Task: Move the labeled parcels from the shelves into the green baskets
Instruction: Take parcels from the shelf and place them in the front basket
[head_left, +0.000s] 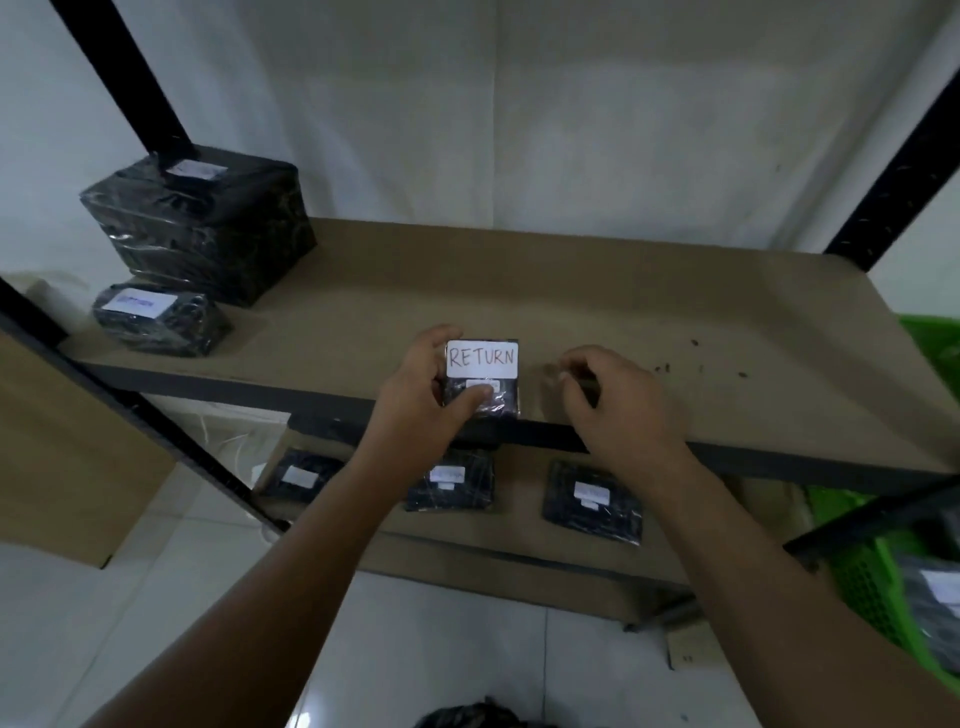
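**Lifting the RETURN parcel off the shelf edge**

Left hand (423, 387) fingers wrapped round the small black plastic-wrapped parcel with the white "RETURN" label (482, 376), thumb pressed on its front. Right hand (610, 400) just beside the parcel, loosely curled, apparently holding nothing. Parcel at the front edge of the brown board shelf (623, 312). Best kept level, carried right of the parcel toward the green plastic basket (867, 592).

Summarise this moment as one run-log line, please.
left hand: holds RETURN parcel at upper shelf front edge | right hand: beside it, empty, fingers curled | green basket: lower right
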